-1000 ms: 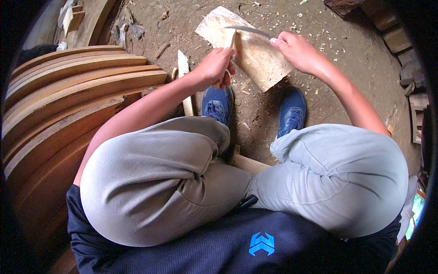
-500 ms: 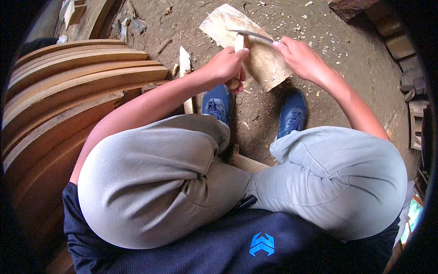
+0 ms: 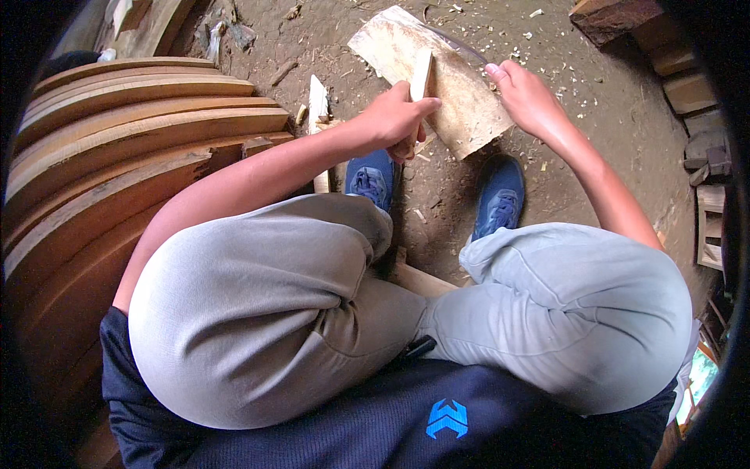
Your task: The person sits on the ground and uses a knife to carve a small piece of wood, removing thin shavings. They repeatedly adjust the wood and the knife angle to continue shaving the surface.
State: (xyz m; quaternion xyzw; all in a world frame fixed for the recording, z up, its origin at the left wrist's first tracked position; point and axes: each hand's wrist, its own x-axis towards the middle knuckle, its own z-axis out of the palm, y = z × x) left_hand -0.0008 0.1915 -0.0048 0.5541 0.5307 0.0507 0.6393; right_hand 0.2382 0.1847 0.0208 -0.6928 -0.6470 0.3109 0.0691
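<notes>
Firmly clasped in the left hand (image 3: 397, 117), a slim, pale, flat-faced wooden stick (image 3: 422, 74) is angled up, its tip seen against the mottled tan slab (image 3: 465, 113); rightward, a thin, curved knife (image 3: 462, 48) is gripped by the right hand (image 3: 530, 100).

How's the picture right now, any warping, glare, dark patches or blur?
All in the head view: planks look bowed by the fisheye, and the rim goes black; lower left sinks into shadow; a bright patch glares at lower right; the blade by the right hand looks faint, perhaps motion-blurred; the left hand's stick reads clearer.
</notes>
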